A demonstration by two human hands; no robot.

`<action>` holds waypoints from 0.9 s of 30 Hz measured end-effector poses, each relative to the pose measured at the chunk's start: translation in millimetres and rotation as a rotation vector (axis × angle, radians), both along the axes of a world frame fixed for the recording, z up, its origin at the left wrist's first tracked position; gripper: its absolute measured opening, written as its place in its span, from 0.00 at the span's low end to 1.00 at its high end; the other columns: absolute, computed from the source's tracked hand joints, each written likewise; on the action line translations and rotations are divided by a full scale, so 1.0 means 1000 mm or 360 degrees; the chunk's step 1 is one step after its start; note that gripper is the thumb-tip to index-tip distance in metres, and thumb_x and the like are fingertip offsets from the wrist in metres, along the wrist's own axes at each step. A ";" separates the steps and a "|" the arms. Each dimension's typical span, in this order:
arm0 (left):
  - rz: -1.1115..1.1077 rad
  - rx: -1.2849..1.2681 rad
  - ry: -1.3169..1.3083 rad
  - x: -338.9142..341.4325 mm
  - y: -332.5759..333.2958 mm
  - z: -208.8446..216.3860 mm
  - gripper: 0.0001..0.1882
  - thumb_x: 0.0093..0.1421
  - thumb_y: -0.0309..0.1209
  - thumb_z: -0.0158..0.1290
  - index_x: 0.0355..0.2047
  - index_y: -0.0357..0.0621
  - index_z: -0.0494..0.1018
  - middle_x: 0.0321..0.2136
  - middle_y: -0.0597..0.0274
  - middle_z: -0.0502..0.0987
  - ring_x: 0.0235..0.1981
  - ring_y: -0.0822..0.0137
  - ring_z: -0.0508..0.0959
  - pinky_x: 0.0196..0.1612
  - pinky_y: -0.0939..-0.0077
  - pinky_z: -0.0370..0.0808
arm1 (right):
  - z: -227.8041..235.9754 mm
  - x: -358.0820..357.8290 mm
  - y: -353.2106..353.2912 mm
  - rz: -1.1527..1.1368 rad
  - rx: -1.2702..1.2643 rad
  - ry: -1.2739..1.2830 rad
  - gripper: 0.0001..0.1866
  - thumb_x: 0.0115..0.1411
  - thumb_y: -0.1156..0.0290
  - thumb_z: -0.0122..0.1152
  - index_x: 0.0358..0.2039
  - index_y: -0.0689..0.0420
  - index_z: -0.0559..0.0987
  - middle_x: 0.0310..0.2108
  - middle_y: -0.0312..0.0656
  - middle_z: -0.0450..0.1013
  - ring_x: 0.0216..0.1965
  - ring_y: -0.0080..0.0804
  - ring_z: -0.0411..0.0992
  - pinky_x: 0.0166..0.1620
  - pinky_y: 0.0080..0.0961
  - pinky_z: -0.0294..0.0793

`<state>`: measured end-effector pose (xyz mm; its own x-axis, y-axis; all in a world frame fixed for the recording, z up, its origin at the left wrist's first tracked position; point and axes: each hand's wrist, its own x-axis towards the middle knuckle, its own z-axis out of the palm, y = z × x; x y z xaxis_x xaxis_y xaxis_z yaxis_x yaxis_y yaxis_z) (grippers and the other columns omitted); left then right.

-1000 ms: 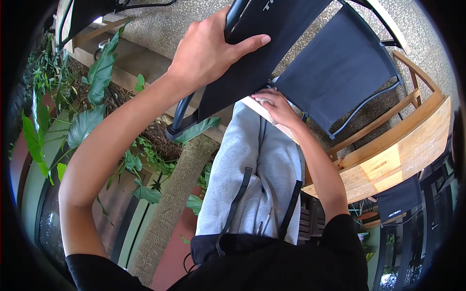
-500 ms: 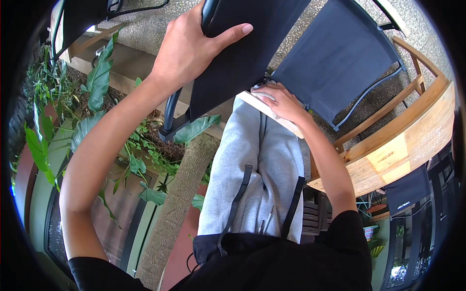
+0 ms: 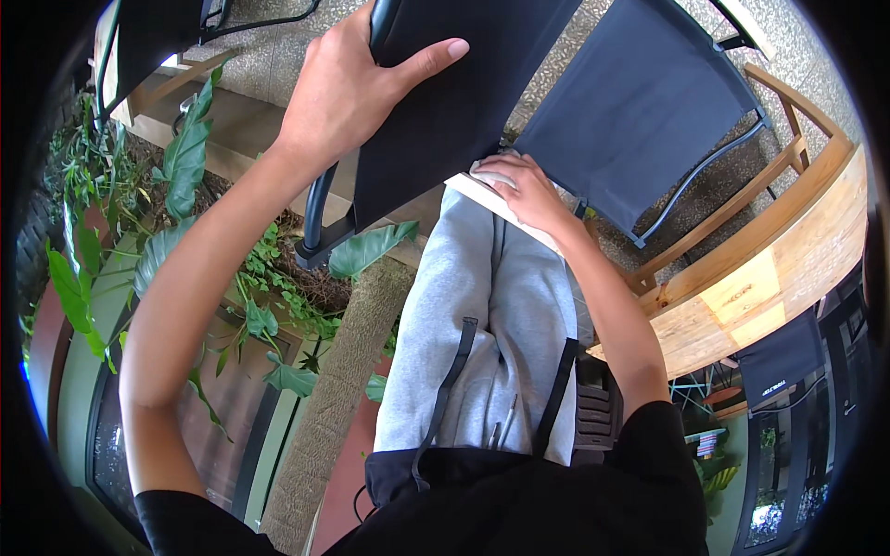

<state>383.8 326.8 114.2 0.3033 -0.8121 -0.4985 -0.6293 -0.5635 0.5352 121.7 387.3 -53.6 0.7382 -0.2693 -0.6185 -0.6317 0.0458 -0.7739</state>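
Note:
My left hand grips the metal tube frame along the side of a black fabric chair. Its thumb stretches over the fabric, while the other fingers go behind the tube out of sight. My right hand presses a pale, crumpled cloth onto a light wooden armrest in front of my legs. The fingers are bent over the cloth and partly hide it. Just beyond this hand is a second dark fabric panel with a metal tube edge; whether it belongs to the same chair I cannot tell.
A wooden table curves along the right side, with another dark chair below it. Leafy plants and a thick trunk-like post stand on the left. Pebbled floor shows at the far side.
My right hand and the cloth have shifted slightly up and left along the armrest. My left hand keeps its grip on the chair frame; the whole view has moved a little.

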 end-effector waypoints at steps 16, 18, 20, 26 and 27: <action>0.0080 -0.1369 -0.0462 -0.062 0.052 0.018 0.16 0.52 0.26 0.66 0.41 0.37 0.77 0.35 0.57 0.81 0.32 0.64 0.77 0.36 0.76 0.72 | 0.012 -0.052 -0.014 -0.0159 0.0240 0.0125 0.16 0.64 0.72 0.55 0.52 0.52 0.80 0.55 0.47 0.74 0.55 0.46 0.71 0.61 0.36 0.66; 0.0493 -0.1043 0.0059 -0.116 0.089 0.012 0.06 0.57 0.21 0.58 0.35 0.36 0.74 0.30 0.57 0.78 0.30 0.65 0.76 0.35 0.76 0.71 | 0.004 -0.033 -0.005 -0.0244 0.0245 -0.0061 0.16 0.64 0.72 0.55 0.52 0.53 0.79 0.56 0.47 0.73 0.57 0.45 0.70 0.61 0.36 0.66; 0.1433 -0.0318 0.0561 -0.168 0.129 -0.020 0.08 0.68 0.31 0.52 0.36 0.39 0.68 0.29 0.62 0.73 0.27 0.71 0.73 0.34 0.79 0.70 | -0.001 -0.016 -0.001 -0.0237 0.0177 -0.0321 0.18 0.65 0.71 0.55 0.55 0.55 0.78 0.59 0.44 0.71 0.61 0.42 0.67 0.63 0.35 0.65; 0.2632 0.0158 0.0608 -0.208 0.188 -0.124 0.17 0.72 0.43 0.44 0.43 0.40 0.66 0.38 0.62 0.72 0.38 0.72 0.73 0.41 0.72 0.76 | -0.006 -0.023 0.007 -0.0020 0.0225 -0.0298 0.20 0.65 0.75 0.52 0.58 0.52 0.76 0.62 0.40 0.69 0.64 0.39 0.65 0.67 0.33 0.61; 0.2647 0.0130 0.0945 -0.205 0.194 -0.129 0.17 0.72 0.44 0.43 0.44 0.41 0.67 0.41 0.63 0.73 0.41 0.72 0.72 0.43 0.70 0.77 | 0.001 -0.026 0.001 0.0030 0.0249 -0.0298 0.21 0.65 0.74 0.52 0.58 0.50 0.76 0.61 0.40 0.69 0.63 0.39 0.65 0.66 0.33 0.61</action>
